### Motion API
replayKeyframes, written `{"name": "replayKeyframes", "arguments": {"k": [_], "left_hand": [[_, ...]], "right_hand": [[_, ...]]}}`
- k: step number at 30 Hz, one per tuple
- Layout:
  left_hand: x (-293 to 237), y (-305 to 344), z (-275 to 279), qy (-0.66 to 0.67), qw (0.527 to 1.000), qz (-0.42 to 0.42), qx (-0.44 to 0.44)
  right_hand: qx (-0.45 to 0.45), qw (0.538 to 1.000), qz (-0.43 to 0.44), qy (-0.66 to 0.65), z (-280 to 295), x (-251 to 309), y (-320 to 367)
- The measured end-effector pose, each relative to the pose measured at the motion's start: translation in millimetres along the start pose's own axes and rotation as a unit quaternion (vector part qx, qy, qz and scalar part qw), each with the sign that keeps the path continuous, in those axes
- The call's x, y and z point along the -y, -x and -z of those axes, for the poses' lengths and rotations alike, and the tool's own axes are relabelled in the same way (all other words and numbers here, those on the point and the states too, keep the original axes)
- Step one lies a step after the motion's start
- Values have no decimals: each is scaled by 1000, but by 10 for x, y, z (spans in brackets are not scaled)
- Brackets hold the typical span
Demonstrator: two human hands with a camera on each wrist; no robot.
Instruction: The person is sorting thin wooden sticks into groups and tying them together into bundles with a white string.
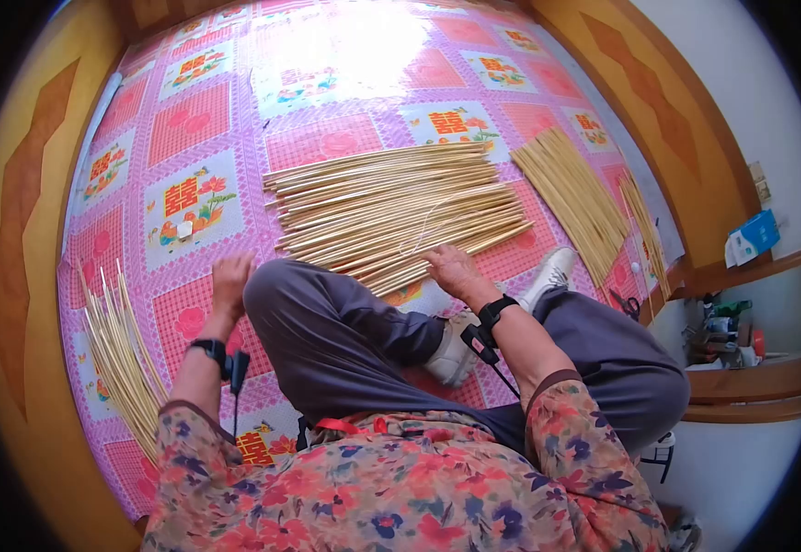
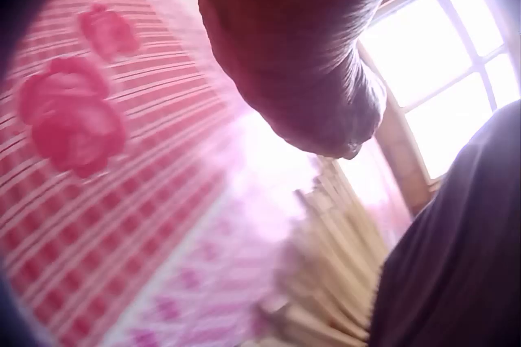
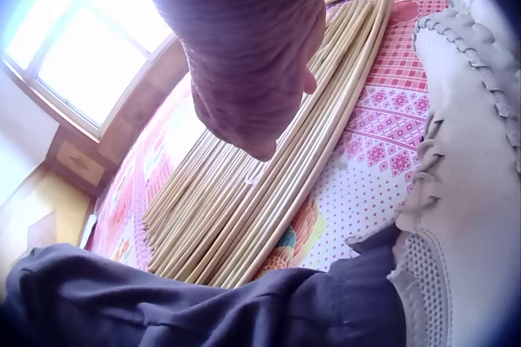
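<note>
A wide layer of straw-coloured reed stalks (image 1: pixel 391 207) lies side by side on the patterned bed cover. My right hand (image 1: pixel 456 271) is at the stalks' near edge, and its fingertips pinch a thin white string (image 1: pixel 426 225) that loops loosely over them. In the right wrist view the right hand (image 3: pixel 252 62) hangs above the stalks (image 3: pixel 244 200). My left hand (image 1: pixel 232 279) is beside the left knee, over the cover, left of the stalks. Its fingers bend downward in the left wrist view, where the back of the hand (image 2: pixel 293 46) hides what they may hold.
More stalks lie at the right (image 1: pixel 575 198), with a thinner bunch (image 1: pixel 644 230) beyond, and loose stalks (image 1: pixel 120 345) at the far left. Scissors (image 1: pixel 626 304) rest near the right edge. Crossed legs and white shoes (image 1: pixel 548 279) sit close to the stalks. A small white piece (image 1: pixel 184 230) lies left.
</note>
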State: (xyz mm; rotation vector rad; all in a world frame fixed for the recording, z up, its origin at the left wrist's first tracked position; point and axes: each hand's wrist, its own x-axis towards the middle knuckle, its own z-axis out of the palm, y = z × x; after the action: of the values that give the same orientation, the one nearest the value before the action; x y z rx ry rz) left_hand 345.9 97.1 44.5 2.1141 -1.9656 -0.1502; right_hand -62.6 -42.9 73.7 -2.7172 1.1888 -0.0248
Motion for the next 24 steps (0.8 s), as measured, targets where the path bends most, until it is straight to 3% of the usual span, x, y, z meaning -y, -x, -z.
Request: {"name": "replayKeyframes", "arguments": {"k": [2, 5, 7, 11, 15, 24], "left_hand": [[-220, -602, 350, -35, 996, -75, -45], [-534, -1290, 547, -62, 993, -101, 5], [-749, -1547, 588, -32, 984, -125, 122], [-1215, -1830, 299, -54, 962, -151, 219], [-1656, -2041, -233, -44, 965, -154, 207], [-1936, -2356, -1137, 9, 996, -22, 80]], "right_hand": [[-1, 1000, 3, -2, -14, -24, 65], [-47, 998, 24, -29, -147, -68, 125], [-23, 998, 31, -43, -114, -77, 118], [-90, 990, 82, -68, -226, -112, 109], [-110, 985, 110, -81, -355, -166, 140], [-45, 988, 104, -109, -414, -298, 115]]}}
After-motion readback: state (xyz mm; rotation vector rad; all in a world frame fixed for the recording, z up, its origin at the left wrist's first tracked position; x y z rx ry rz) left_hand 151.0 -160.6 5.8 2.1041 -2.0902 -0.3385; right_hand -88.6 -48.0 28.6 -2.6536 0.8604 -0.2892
